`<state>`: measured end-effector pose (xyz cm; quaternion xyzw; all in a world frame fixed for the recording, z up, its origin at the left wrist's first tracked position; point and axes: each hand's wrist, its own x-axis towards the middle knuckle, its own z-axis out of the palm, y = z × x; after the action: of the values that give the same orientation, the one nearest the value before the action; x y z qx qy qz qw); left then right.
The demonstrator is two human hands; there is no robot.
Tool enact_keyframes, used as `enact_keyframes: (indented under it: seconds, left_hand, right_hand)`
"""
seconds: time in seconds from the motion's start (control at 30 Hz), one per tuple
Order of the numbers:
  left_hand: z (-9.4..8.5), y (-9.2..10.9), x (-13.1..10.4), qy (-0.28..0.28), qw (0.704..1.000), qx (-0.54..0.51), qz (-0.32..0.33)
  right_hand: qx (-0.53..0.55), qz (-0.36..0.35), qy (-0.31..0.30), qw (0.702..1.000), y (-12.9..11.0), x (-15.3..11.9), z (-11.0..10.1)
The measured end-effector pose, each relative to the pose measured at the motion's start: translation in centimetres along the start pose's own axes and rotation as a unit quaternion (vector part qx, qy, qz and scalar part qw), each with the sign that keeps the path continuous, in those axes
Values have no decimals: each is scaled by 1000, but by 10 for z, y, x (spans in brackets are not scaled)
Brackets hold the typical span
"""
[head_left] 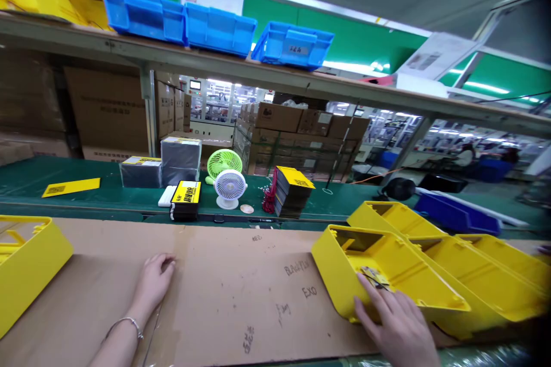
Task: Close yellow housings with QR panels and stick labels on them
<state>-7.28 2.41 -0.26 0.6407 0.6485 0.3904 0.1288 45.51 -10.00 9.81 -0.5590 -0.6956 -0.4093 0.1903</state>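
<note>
My right hand grips the near wall of a yellow plastic housing, with the index finger over the rim and the thumb outside. Inside that housing lies a small part with a dark wire, partly hidden by the fingers. My left hand, a bracelet on its wrist, rests on the brown cardboard sheet. Its fingers are loosely curled and nothing shows in them. Another yellow housing stands at the left edge, apart from that hand.
More yellow housings sit close together at right. Behind the cardboard stand a white fan, a green fan, a stack of yellow-topped cards and clear boxes. Blue bins line the overhead shelf.
</note>
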Motion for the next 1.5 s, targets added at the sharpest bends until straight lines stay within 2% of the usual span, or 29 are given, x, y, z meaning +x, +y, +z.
enact_keyframes:
  seconds: [0.13,0.27,0.43,0.53,0.63,0.73,0.87,1.0,1.17,1.27,1.37,1.5]
  left_hand:
    - [1,-3,0,-8,1000,6,5]
    - [2,-4,-1,-15,1000,15,7]
    - [0,2,-2,-22,999,28,15]
    - [0,10,-5,-23,998,43,27]
    - [3,20,-8,-21,993,113,28]
    - [7,25,-10,-22,983,181,21]
    - [12,24,-9,-34,978,204,19]
    - [12,23,-9,-35,979,202,14]
    - [12,25,-8,-25,980,197,9]
    - [13,25,-7,-21,981,192,11]
    - [13,24,-7,-16,982,188,10]
    - [13,23,-6,-15,982,186,9]
  right_hand:
    - [-4,-12,-10,1000,27,-16,-7]
    - [16,-21,-30,999,32,-21,-14]
    - [37,15,-12,999,24,-16,-15]
    - [26,42,48,998,12,-10,-14]
    - [39,53,94,993,-9,2,-12]
    - [109,36,82,990,-34,27,-2]
    - [143,20,44,988,-54,84,30]
    - [92,57,-9,994,-51,157,70]
    - [16,64,-153,986,-38,230,110]
    - [6,57,-199,978,-34,250,129]
    - [3,63,-218,974,-36,254,140]
    - [1,77,-209,975,-47,253,133]
